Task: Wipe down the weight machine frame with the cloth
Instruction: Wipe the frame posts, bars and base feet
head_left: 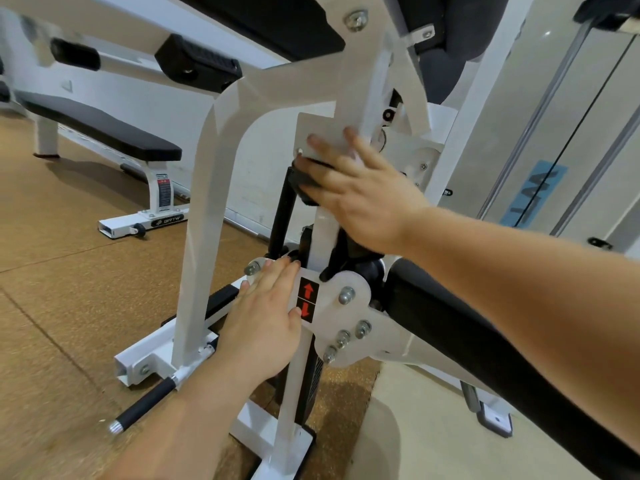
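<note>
Up against the white weight machine frame [204, 188], the right hand [363, 199] is pressing a dark cloth [306, 183] onto the upper bracket, fingers [320, 142] splayed, while the left hand [266, 320] is lying flat and empty on the lower plate, seemingly bracing

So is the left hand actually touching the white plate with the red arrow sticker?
Touching. The head view shows the left hand lying flat on the white plate, its fingers overlapping the plate's edge beside the red arrow sticker, with no gap visible.

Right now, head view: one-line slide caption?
Both bare hands, left and right, pressed flat on white weight machine frame; no cloth visible.
</note>
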